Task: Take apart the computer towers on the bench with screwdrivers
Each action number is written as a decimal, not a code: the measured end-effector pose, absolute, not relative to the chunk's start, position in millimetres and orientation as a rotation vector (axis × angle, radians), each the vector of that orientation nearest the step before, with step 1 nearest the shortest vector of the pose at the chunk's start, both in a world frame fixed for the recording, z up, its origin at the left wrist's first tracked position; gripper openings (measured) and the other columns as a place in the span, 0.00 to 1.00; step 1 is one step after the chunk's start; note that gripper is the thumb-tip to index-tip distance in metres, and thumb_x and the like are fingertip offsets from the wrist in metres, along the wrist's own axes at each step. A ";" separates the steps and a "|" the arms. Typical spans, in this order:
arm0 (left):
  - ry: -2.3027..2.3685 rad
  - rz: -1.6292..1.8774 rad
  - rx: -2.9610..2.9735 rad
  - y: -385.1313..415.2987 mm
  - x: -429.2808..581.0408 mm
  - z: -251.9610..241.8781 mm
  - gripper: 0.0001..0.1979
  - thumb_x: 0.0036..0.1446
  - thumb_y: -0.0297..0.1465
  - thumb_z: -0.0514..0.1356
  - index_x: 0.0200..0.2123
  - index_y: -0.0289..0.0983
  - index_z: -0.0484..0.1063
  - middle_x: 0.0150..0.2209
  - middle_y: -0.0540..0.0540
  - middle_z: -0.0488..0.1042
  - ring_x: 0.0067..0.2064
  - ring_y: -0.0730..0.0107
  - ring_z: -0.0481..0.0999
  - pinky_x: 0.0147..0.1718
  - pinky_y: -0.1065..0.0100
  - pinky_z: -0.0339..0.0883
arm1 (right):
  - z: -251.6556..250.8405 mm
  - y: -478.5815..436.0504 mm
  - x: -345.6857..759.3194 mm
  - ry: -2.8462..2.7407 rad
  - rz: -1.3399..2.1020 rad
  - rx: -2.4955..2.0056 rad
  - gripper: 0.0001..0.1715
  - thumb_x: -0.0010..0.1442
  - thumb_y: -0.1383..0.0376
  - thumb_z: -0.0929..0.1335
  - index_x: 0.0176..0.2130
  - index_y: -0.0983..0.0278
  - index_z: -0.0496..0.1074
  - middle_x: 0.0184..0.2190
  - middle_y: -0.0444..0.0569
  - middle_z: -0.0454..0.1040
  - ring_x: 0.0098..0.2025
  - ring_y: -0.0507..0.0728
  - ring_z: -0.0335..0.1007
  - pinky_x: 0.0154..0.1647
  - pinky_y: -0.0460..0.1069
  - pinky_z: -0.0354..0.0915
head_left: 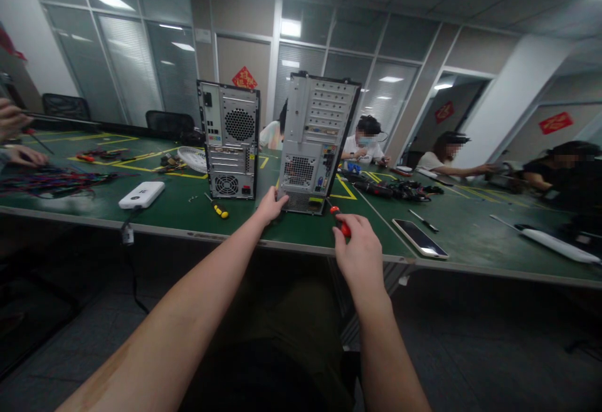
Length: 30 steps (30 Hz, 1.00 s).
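A silver computer case [301,130] stands upright on the green table, its back panel with slots, ports and a lower vent facing me. At its lower left edge is my left hand [269,207], the thumb on the back panel and the fingers around the side, partly hidden. My right hand [361,242] is closed around a screwdriver [345,229] with a red and black handle. The screwdriver's tip points toward the lower right corner of the case; I cannot tell whether it touches. Left of it stands a second, black-edged computer case [230,167].
A yellow-black screwdriver [219,211] lies before the second case, with a white power bank [142,194] further left. Right of my hand are a phone [420,237], a pen-like tool [423,221] and a black cable bundle [392,187]. Co-workers sit across the table and at both sides.
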<state>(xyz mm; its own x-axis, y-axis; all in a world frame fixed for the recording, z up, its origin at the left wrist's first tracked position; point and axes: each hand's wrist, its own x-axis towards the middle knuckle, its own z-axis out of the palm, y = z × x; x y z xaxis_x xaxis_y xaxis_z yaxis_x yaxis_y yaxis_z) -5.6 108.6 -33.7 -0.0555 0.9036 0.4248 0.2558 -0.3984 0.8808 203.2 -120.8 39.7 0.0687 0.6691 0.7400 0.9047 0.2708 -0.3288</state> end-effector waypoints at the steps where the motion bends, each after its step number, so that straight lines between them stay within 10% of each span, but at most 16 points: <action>1: 1.234 1.480 1.661 108.8 -5.8 -33.8 0.11 0.62 0.36 0.66 0.44 0.40 0.70 0.45 0.43 0.81 0.48 0.60 0.79 0.55 0.58 0.70 | 40.2 -121.3 202.7 -1.631 -0.303 -1.490 0.13 0.67 0.65 0.67 0.49 0.64 0.77 0.46 0.57 0.79 0.45 0.65 0.75 0.48 0.57 0.68; 6: 1.225 1.457 1.652 107.3 -6.5 -32.6 0.11 0.62 0.36 0.65 0.43 0.40 0.69 0.46 0.43 0.80 0.49 0.59 0.79 0.54 0.58 0.70 | 41.2 -122.6 203.4 -1.534 -0.186 -1.599 0.16 0.70 0.58 0.66 0.50 0.64 0.76 0.37 0.54 0.79 0.38 0.64 0.75 0.43 0.55 0.67; 14: 1.217 1.455 1.656 107.3 -6.1 -32.8 0.11 0.62 0.36 0.65 0.44 0.40 0.69 0.48 0.41 0.81 0.51 0.58 0.79 0.55 0.56 0.70 | 39.5 -122.1 205.6 -1.664 -0.375 -1.515 0.16 0.61 0.73 0.64 0.45 0.63 0.77 0.50 0.58 0.77 0.48 0.64 0.74 0.50 0.57 0.68; 24: 1.217 1.440 1.632 104.1 -6.0 -29.9 0.11 0.63 0.35 0.65 0.45 0.40 0.70 0.49 0.41 0.81 0.51 0.58 0.80 0.55 0.57 0.70 | 39.4 -120.8 204.4 -1.523 -0.170 -1.598 0.16 0.70 0.57 0.65 0.49 0.64 0.75 0.35 0.54 0.79 0.36 0.63 0.75 0.41 0.55 0.66; 30: 1.218 1.463 1.629 99.6 -4.4 -26.9 0.10 0.62 0.34 0.65 0.44 0.40 0.69 0.49 0.42 0.81 0.52 0.59 0.80 0.56 0.59 0.69 | 38.8 -122.0 206.2 -1.634 -0.347 -1.537 0.14 0.62 0.70 0.66 0.46 0.62 0.77 0.48 0.57 0.77 0.46 0.65 0.74 0.48 0.56 0.68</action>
<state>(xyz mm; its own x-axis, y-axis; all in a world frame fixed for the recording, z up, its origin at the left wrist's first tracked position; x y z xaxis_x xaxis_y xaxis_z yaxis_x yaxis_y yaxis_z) -4.4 99.6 -26.9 -0.0417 0.9172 0.3962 0.2233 -0.3779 0.8985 206.2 -122.0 38.8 0.1103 0.6841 0.7210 0.9179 0.2081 -0.3378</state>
